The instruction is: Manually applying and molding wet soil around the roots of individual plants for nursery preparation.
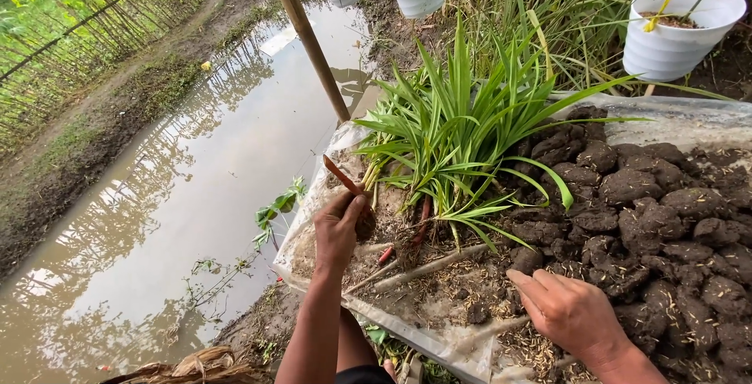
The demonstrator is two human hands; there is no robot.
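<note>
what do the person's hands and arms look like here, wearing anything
Both hands, the left hand and the right hand, are bare: no gloves, rings, watch or wristbands show. The forearms are uncovered too, with no sleeves in view. Bits of soil cling to the fingers.

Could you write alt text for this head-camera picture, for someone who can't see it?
A person's left hand holds a reddish stick beside a clump of long-leaved green plants lying on a plastic sheet, while the right hand rests near dark soil clods. A muddy puddle lies left; white pots stand behind.
</note>
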